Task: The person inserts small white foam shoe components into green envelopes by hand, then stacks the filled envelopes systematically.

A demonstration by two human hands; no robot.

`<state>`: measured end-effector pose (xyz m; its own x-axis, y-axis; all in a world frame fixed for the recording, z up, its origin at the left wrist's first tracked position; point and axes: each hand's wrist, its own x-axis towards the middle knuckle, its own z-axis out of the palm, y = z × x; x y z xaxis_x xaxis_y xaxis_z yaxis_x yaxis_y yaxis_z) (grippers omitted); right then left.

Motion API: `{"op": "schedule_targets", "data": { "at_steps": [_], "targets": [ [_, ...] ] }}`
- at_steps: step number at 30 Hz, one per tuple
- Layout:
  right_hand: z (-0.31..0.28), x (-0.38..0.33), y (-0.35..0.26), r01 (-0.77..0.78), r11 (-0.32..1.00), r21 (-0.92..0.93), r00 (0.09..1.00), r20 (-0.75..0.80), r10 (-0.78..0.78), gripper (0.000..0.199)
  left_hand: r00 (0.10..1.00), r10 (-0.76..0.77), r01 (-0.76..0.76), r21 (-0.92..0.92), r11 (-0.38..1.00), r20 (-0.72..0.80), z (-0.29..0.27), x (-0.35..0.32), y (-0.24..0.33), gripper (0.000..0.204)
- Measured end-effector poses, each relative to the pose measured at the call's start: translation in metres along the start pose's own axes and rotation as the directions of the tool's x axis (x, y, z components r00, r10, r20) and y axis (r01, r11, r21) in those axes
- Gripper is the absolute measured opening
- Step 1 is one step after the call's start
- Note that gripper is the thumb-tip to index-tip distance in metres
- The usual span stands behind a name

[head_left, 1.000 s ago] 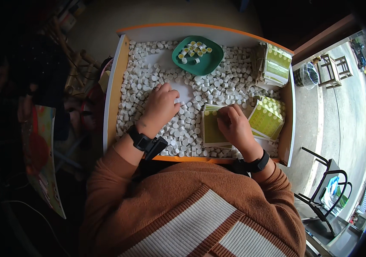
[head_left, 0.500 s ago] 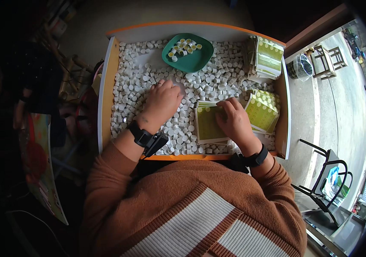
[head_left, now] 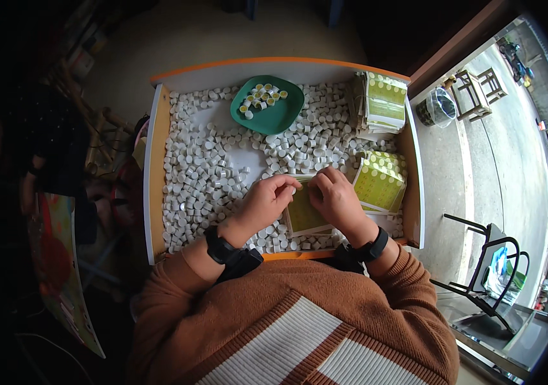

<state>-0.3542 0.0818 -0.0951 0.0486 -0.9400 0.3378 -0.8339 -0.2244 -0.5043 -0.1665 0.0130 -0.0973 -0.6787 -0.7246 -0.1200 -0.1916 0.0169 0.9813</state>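
Note:
A stack of green sticker sheets with white borders (head_left: 304, 219) lies among loose white caps (head_left: 200, 176) in a shallow drawer (head_left: 158, 173). At the stack's left edge, my left hand (head_left: 262, 206) is closed in a pinch, with a small white cap at its fingertips. My right hand (head_left: 339, 204) is over the right side of the same stack, its thumb and fingers pressed together; anything between them is too small to make out. The two hands almost meet above the sheets. Farther back, a dark green dish (head_left: 285, 119) holds several caps with yellow tops.
Right of my right hand lies a second pile of green sheets (head_left: 379, 183). A taller bundle of sheets (head_left: 385, 102) stands in the drawer's far right corner. Outside are a black chair (head_left: 495, 256), a clear bin (head_left: 437, 108) and wooden stools (head_left: 472, 95). Another person's arm (head_left: 33, 168) shows at the left.
My left hand has moved from the caps toward the right and nearer me, up to the sheets, with a white cap. My right hand has shifted slightly left. The whole view has tilted.

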Motion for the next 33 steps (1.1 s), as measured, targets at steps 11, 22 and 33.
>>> {"op": "schedule_targets", "data": {
  "at_steps": [11,22,33],
  "targets": [
    [-0.024,0.014,-0.017,-0.461,0.262,0.848,0.873,0.380,0.307,0.006,0.969,0.164,-0.121,0.224,0.967,-0.186,-0.011,-0.021,0.034,0.023],
    [-0.043,0.016,-0.058,-0.598,-0.131,0.791,0.790,0.609,0.069,0.019,0.876,0.408,-0.299,0.372,0.879,-0.258,-0.007,-0.041,0.053,0.023],
    [-0.045,0.004,-0.066,-0.592,0.021,0.806,0.803,0.587,0.104,0.023,0.831,0.493,-0.372,0.399,0.838,-0.259,-0.002,-0.058,0.062,0.023]
  ]
}}
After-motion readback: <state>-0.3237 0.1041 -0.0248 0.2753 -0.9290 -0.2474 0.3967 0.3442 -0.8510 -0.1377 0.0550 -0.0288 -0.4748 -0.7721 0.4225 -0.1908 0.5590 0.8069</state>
